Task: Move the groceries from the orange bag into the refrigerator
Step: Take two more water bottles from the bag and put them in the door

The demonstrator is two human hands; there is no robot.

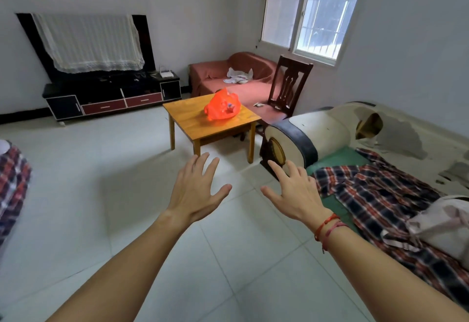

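Both bare forearms reach forward over the pale tiled floor (127, 195). The left hand (196, 189) is palm down with its fingers (203, 164) spread wide and nothing in them. The right hand (295, 195) is spread the same way, fingers (279, 169) splayed and empty, with red string bracelets (327, 228) around its wrist. To the right, a worn cream sofa (330, 131) carries a plaid cloth (380, 195) over a green cushion (340, 159). Well ahead of both hands stands a small wooden table; the orange bag (222, 105) sits on its tabletop (187, 113), bulging, with some of its contents faintly showing through the plastic. Just behind the table is a dark wooden chair (289, 85) and a sofa under a reddish cover (228, 80). At the far left wall a black TV stand (111, 96) holds a television draped with white lace (88, 42). A barred window (317, 9) lights the far corner.
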